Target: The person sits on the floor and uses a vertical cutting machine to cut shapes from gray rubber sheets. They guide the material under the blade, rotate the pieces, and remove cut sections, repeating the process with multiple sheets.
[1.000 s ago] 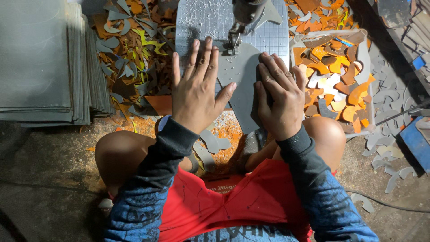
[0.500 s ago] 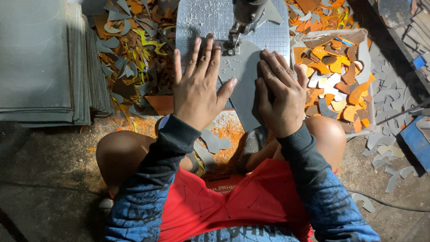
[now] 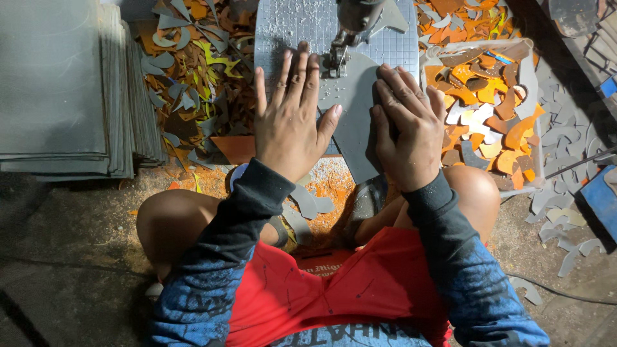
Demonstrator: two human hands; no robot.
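Little has shifted since half a second ago: both hands stay flat on the grey sheet piece (image 3: 350, 122), nudged slightly toward the cutting machine head (image 3: 350, 29). Left hand (image 3: 289, 122) has its fingers spread open, pressing on the sheet's left edge and the perforated surface (image 3: 289, 26). Right hand (image 3: 408, 132) has its fingers extended, pressing the sheet's right side. Orange and grey offcuts (image 3: 488, 122) fill a bin (image 3: 530, 172) just right; stacked grey sheets (image 3: 58, 90) lie far left.

A sheet stack (image 3: 61, 90) lies left of the machine table (image 3: 289, 29), a scrap bin (image 3: 514, 115) right.
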